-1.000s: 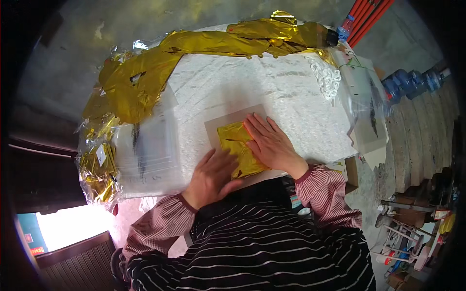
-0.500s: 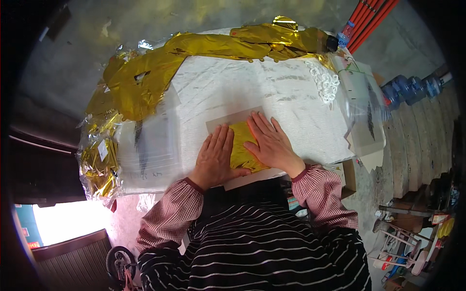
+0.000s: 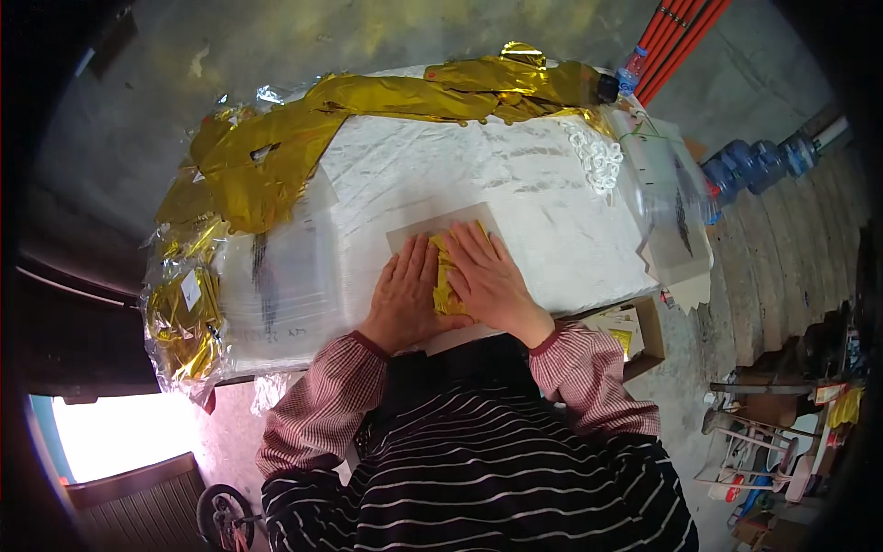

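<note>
Where the worktop is taken up around the hands, gold foil film runs along its far edge from ten to one o'clock. At nine o'clock sits a stack of clear plastic sleeves, with a plastic-wrapped gold foil bundle beyond it. A cluster of white rings lies between one and two o'clock; a second stack of clear sleeves is at two. Farther out, a plastic bottle is noted toward one o'clock, and an open cardboard box between three and four.

The folded gold foil piece lies at the centre, over a grey sheet, and is largely obstructed from view by the hands; a strip shows between them and a sliver above the right fingertips. The left hand is flat, fingers toward twelve, its thumb toward three at the foil's near edge. The right hand is flat across the foil, fingers toward eleven. Both hands are unclenched, palms down, grasping nothing.
</note>
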`<state>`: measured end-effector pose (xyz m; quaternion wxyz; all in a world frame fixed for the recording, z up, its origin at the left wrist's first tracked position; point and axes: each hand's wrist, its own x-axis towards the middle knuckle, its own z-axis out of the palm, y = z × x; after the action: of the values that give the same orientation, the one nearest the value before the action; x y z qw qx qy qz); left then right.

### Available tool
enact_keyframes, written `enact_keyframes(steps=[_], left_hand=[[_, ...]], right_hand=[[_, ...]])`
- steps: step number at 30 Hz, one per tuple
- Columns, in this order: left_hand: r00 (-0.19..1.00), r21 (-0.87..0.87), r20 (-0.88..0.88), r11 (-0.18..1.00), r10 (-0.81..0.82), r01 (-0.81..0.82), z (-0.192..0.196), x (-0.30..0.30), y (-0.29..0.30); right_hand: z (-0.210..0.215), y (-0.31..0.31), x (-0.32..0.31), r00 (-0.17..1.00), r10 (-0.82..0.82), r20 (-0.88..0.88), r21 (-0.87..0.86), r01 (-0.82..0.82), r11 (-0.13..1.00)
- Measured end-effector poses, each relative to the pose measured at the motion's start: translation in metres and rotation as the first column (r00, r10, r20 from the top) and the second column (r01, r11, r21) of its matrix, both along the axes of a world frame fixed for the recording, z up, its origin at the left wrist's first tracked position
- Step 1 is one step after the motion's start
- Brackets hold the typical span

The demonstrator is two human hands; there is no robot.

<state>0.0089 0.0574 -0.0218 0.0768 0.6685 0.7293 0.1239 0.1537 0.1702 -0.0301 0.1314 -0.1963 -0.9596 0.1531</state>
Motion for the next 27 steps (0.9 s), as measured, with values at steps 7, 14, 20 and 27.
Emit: enact_keyframes(steps=[7,14,20,27], left_hand=[[0.998,0.007,0.025,0.999,-0.051,0.051,-0.006,0.001,0.004],[0.998,0.014,0.030,0.998,-0.058,0.058,-0.019,-0.001,0.010],[0.997,-0.036,0.029,0.997,-0.068,0.069,-0.023,0.002,0.022],[0.998,-0.043,0.034,0.998,-0.049,0.050,-0.029,0.009,0.010]], right_hand=[[-0.008,-0.002,0.007,0.988,-0.119,0.098,-0.031,0.123,0.992],[-0.011,0.006,0.003,0.966,-0.208,0.155,-0.020,0.213,0.977],[-0.029,0.022,0.014,0.883,-0.466,-0.054,-0.122,0.457,0.881],[-0.006,0.049,0.035,0.851,-0.499,0.166,-0.495,0.509,0.704]])
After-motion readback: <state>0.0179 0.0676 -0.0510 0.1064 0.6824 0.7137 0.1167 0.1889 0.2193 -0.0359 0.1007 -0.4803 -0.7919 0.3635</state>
